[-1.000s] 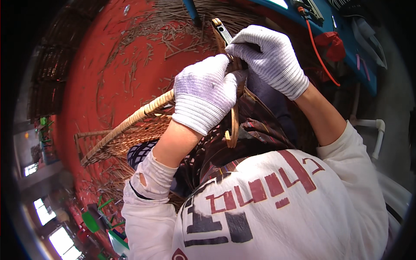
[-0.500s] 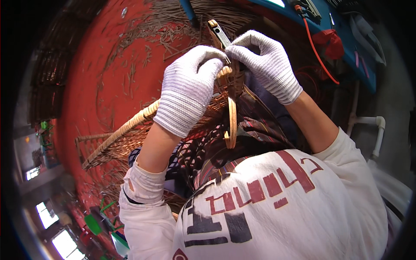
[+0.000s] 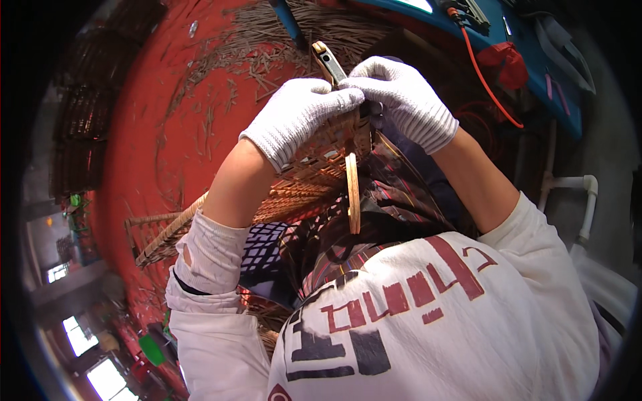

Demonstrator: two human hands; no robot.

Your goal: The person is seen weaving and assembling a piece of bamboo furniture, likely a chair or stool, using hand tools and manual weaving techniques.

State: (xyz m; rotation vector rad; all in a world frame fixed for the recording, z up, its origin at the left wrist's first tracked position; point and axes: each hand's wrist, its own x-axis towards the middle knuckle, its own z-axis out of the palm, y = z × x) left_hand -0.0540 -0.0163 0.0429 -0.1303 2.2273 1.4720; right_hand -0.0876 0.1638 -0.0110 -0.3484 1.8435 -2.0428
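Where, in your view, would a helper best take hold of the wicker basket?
I'd probably grip the wicker basket by its thick rim at the left end, coming from the left: that bar-like edge juts past the left forearm, away from the left hand and right hand.

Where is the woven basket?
In the head view, the woven basket is left of the middle, just below the left hand and partly behind the left forearm, with red floor beyond it.

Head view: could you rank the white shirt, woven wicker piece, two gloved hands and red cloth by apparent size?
1. White shirt
2. Woven wicker piece, partly hidden
3. Left gloved hand and right gloved hand: too alike to rank
4. Red cloth
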